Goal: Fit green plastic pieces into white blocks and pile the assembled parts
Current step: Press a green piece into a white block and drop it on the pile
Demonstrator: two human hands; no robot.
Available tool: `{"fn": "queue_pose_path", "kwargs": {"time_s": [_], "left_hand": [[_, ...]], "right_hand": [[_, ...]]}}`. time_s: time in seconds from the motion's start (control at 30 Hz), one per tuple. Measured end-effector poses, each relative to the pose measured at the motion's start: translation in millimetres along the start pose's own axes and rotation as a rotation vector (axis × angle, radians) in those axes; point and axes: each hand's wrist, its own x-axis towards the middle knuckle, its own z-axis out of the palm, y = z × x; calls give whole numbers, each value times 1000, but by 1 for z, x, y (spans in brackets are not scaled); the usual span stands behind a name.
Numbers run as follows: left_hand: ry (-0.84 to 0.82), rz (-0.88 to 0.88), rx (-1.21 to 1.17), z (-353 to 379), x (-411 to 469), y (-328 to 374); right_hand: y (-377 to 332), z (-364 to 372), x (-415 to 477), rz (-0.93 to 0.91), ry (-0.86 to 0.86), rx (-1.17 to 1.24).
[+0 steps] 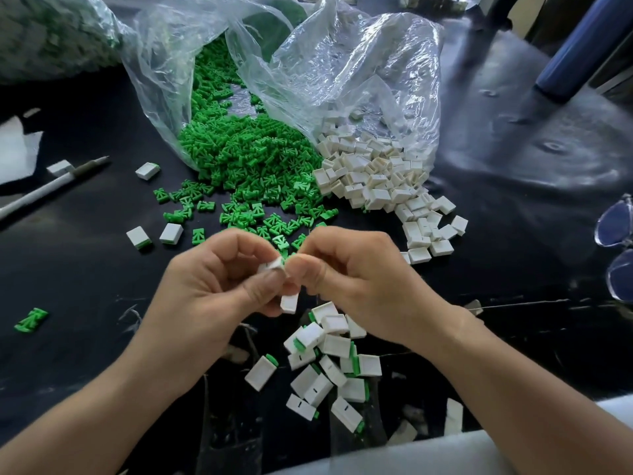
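Head view: a small pile of assembled parts (329, 365) lies near the front edge of the worktop (513, 269), while big heaps of green pieces (246, 156) and white blocks (376, 176) wait toward the back, so I judge most work is left. Above the pile, the left hand (219, 282) and the right hand (346, 269), fingers curled, pinch one white block (274, 265). Most open room is toward the left edge.

left hand (219, 282): bare | right hand (359, 275): bare | forearms (102, 406): bare | nails (272, 276): short
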Motion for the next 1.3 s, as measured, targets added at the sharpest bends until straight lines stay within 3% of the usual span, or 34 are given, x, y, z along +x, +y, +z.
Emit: {"fn": "queue_pose_path", "kwargs": {"time_s": [0.2, 0.3, 0.57, 0.83, 1.13, 1.3], "left_hand": [[-56, 15, -110, -2, -1, -1], [-38, 2, -133, -1, -2, -1], [-61, 49, -197, 1, -4, -2], [-72, 73, -109, -3, -5, -7], [-140, 82, 56, -4, -4, -5], [-89, -7, 26, -6, -3, -7]], "right_hand": [[-1, 8, 3, 306, -325, 710], [-4, 13, 4, 365, -364, 851], [-11, 11, -2, 373, -321, 690], [-13, 13, -3, 366, -271, 495], [-17, 10, -2, 306, -337, 626], [-12, 14, -1, 399, -350, 720]]}}
